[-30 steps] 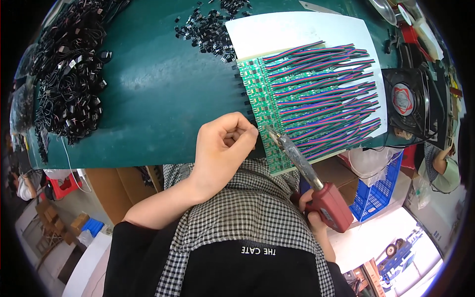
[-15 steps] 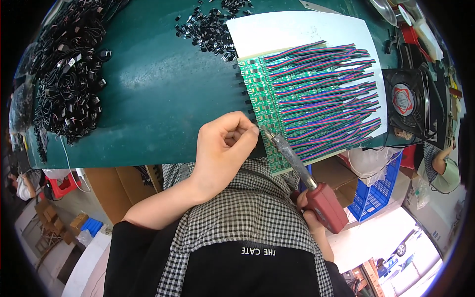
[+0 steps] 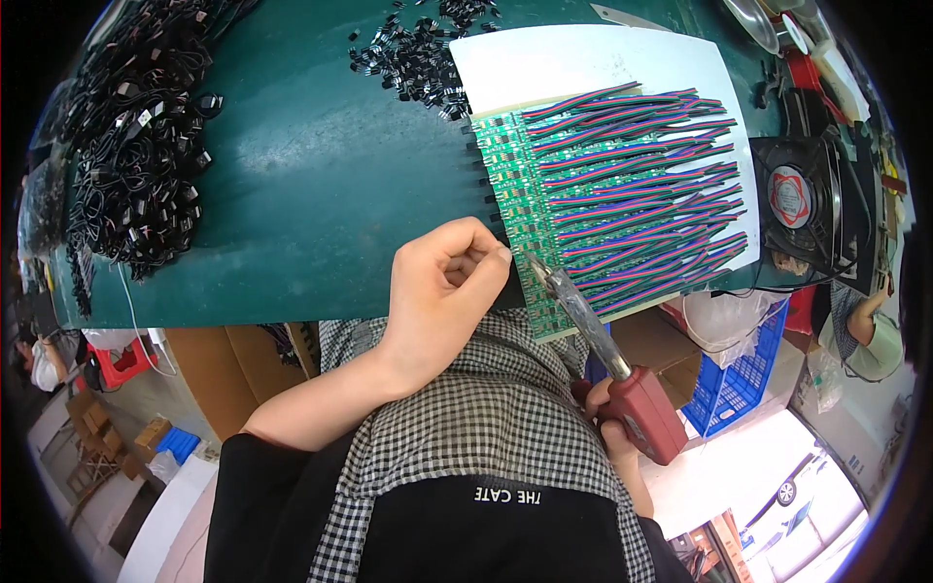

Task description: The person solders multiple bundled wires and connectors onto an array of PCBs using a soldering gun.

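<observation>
A panel of green circuit boards (image 3: 512, 185) lies on a white sheet (image 3: 593, 63), with rows of striped ribbon wires (image 3: 641, 209) running off to the right. Small black connectors stick out along the panel's left edge. My left hand (image 3: 442, 287) is closed in a pinch at that edge, near its lower part; whatever is between the fingertips is too small or hidden to name. From the right, a soldering iron (image 3: 595, 325) with a dark red handle points its tip at the boards, just beside my left fingertips. My right hand (image 3: 617, 432) is closed around its handle, partly hidden behind it.
Loose black connectors (image 3: 413, 63) are heaped beyond the panel. Bundles of black cables (image 3: 141, 185) cover the left of the green table (image 3: 292, 185). To the right stands a fan (image 3: 792, 194), and a metal blade (image 3: 622, 17) lies at the far edge. A blue crate (image 3: 729, 394) sits below the table.
The soldering iron has shifted slightly right, its tip moving a little away from my left fingertips. My left hand keeps its pinch at the panel's edge.
</observation>
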A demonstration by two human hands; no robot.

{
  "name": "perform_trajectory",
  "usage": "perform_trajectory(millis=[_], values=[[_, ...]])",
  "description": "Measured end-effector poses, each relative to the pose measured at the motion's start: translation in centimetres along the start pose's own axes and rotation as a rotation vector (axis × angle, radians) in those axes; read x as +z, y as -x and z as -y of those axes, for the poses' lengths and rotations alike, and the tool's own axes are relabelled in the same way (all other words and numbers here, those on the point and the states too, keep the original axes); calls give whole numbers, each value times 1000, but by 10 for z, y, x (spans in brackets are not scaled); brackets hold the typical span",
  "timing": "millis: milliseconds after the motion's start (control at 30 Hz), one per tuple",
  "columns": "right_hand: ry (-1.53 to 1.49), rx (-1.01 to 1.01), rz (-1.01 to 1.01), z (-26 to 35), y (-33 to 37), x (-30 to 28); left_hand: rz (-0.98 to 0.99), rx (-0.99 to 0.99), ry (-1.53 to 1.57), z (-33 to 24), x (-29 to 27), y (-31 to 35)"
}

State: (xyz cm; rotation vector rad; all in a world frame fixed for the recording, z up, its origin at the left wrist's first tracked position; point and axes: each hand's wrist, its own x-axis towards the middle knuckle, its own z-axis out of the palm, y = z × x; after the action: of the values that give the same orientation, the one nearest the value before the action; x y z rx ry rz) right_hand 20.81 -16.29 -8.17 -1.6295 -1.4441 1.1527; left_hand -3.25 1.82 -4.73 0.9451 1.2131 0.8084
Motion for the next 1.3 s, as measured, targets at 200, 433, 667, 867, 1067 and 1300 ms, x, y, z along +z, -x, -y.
perform_trajectory(millis=[200, 433, 667, 867, 1067, 1300], values=[[-6, 49, -84, -1, 2, 7, 16, -16, -11, 0, 0, 1], [-40, 80, -94, 11, 0, 5, 21, -3, -16, 1, -1, -1], [-317, 83, -151, 45, -19, 16, -14, -3, -53, 3, 1, 2], [-513, 124, -321, 44, -21, 22, 64, 43, -336, -18, -28, -15], [-519, 134, -281, 51, -28, 22, -356, 536, -915, -44, -104, -93], [-531, 103, -316, 45, -23, 23, -214, 558, -940, -54, -123, -115]])
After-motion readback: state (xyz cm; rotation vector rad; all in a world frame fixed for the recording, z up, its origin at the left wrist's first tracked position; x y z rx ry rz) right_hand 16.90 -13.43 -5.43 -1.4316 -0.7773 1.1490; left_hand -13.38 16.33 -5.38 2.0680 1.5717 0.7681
